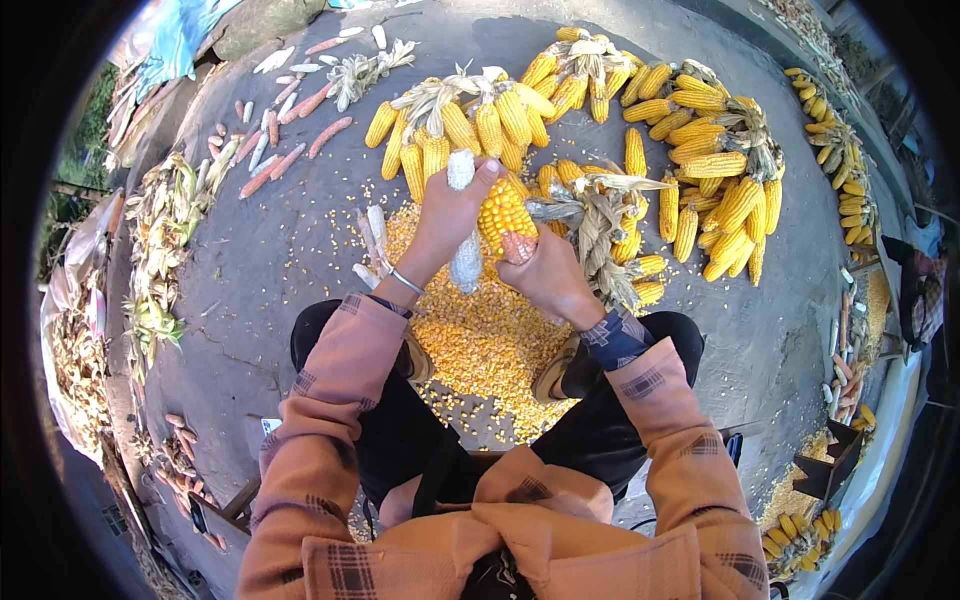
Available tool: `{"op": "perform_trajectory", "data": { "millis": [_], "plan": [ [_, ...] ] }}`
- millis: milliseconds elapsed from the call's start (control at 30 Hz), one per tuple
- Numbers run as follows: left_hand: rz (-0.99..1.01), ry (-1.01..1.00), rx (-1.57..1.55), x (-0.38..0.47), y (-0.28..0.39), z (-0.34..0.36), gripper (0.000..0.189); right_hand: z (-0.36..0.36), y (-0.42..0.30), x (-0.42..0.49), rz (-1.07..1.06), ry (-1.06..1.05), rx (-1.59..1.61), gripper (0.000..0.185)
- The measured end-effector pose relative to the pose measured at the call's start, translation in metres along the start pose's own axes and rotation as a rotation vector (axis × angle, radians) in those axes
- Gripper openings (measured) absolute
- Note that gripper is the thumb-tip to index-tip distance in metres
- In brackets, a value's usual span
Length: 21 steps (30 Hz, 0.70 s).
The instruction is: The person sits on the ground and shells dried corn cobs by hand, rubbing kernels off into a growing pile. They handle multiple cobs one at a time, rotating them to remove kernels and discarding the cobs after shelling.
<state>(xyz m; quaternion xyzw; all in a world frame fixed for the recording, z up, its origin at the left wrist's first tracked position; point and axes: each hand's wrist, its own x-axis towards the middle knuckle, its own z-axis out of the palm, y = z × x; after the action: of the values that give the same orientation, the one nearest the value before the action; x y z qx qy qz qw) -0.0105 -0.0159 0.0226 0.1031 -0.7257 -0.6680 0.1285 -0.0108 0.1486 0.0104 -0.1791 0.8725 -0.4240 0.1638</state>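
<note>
My left hand (437, 217) is closed around a bare whitish corn cob (466, 262), which sticks out above and below the fist. Its thumb rests at the upper end of a yellow ear of corn (504, 211). The lower end of that ear shows reddish bare cob, and my right hand (551, 279) grips it there. Both hands are close together above a heap of loose corn kernels (480, 337) between my shoes. More stripped cobs (376, 229) lie at the heap's left edge. Husk-tied ears of corn (600, 217) lie just right of my right hand.
Bundles of yellow ears (487, 120) curve across the floor ahead and to the right (727, 172). Stripped cobs (289, 161) are scattered at the upper left. Dry husks (169, 225) line the left side. Another row of ears (844, 161) runs along the far right.
</note>
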Motion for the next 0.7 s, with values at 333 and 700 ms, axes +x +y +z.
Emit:
{"op": "perform_trajectory", "data": {
  "millis": [333, 700],
  "plan": [
    [-0.323, -0.086, -0.528, 0.010, 0.003, -0.004, 0.033, -0.023, 0.010, -0.003, -0.077, -0.065, 0.141, 0.044],
    [0.201, -0.179, 0.333, -0.013, -0.011, 0.007, 0.031, -0.011, 0.010, -0.006, 0.142, -0.241, 0.214, 0.038]
  ]
}}
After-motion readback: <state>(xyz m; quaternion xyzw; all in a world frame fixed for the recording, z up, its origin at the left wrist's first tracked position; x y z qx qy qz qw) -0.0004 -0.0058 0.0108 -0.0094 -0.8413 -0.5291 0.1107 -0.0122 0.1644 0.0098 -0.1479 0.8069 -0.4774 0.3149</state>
